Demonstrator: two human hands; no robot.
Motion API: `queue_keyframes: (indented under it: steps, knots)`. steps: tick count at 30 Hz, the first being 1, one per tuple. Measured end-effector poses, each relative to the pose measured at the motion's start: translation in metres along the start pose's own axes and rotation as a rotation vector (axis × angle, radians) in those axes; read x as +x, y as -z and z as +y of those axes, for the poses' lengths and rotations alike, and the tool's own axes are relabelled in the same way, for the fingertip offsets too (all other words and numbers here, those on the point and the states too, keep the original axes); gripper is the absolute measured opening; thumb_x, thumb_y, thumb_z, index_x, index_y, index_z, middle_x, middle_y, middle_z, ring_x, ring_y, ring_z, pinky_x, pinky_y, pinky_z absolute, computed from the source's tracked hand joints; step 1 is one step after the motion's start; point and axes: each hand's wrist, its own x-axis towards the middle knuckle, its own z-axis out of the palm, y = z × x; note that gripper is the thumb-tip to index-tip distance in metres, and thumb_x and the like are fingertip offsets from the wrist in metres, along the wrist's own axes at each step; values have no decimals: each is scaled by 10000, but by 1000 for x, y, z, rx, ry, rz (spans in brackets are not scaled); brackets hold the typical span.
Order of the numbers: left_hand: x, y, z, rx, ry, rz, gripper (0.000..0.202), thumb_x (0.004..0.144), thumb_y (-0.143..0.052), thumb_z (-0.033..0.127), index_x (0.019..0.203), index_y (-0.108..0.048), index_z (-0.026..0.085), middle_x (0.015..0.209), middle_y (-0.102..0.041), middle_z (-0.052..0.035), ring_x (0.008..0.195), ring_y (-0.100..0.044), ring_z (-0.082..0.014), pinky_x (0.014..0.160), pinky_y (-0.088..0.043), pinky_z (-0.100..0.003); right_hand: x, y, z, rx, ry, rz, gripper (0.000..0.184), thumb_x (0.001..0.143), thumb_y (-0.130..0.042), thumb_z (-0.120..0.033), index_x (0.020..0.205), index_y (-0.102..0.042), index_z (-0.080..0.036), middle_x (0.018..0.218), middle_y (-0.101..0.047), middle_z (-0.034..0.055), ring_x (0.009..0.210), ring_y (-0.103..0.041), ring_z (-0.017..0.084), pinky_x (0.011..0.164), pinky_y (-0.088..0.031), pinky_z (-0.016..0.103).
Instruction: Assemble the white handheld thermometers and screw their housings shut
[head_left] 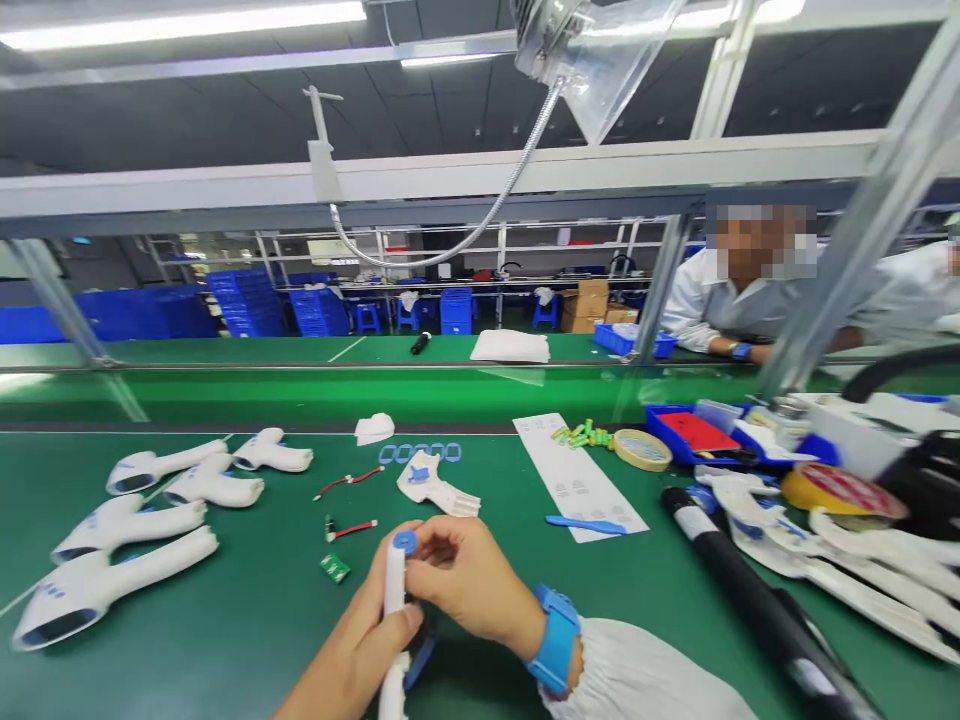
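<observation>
A narrow white plastic housing (394, 590) with a round blue piece (405, 543) at its top end stands roughly upright in my left hand (364, 620), fingers wrapped round it. My right hand (469, 575) is closed against the housing's right side, just below the blue piece; whatever its fingertips pinch is hidden. Beyond the hands lies a white shell half (436, 487) with a blue part inside. To the left are a small green circuit board (334, 568), a red-and-black wire (356, 530) with a small part on its end, and more thin wires (349, 481).
Several white gun-shaped housings (150, 570) lie at left. Blue frames (420, 453) sit behind the shell half. At right are a paper sheet (581, 480), blue tool (585, 524), tape roll (642, 449), black rod (750, 590) and white shells (825, 560). A person (735, 290) sits opposite.
</observation>
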Motion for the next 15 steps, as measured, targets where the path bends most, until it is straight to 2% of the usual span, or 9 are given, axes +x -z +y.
queue_keyframes:
  steps: [3,6,11,13,15]
  knots:
    - [3,2,0,146,23,-3,624,776,-502,329,1358,-329,184,1357,-441,-92,1288,-338,-303,1101,-232,-428,0,-1,0,2,-17,35,98,549,-636,-195,631,-591,-167,605,-560,-49,569,-484,92,554,-394,206]
    - [5,2,-2,194,15,-3,652,790,-458,323,1390,-252,171,1368,-425,-108,1274,-365,-301,1088,-264,-422,0,-2,1,15,-25,57,107,527,-629,-195,617,-577,-168,598,-557,-51,558,-481,89,530,-390,197]
    - [4,0,-7,225,41,30,644,813,-433,341,1400,-220,186,1367,-427,-102,1287,-345,-296,1102,-216,-451,3,1,5,7,-21,113,80,546,-597,-182,622,-580,-164,598,-567,-43,538,-482,83,516,-394,192]
    - [9,1,-10,158,82,35,649,791,-480,393,1380,-276,215,1336,-465,-89,1278,-353,-311,1088,-240,-474,5,2,8,-15,-9,134,17,569,-563,-184,583,-561,-174,553,-544,-46,513,-474,88,487,-387,195]
    - [18,3,-14,-22,119,-9,666,734,-550,436,1334,-357,223,1255,-538,-87,1229,-412,-335,1040,-322,-484,7,3,9,-28,-1,134,27,583,-533,-184,559,-544,-183,542,-543,-43,511,-485,96,472,-392,199]
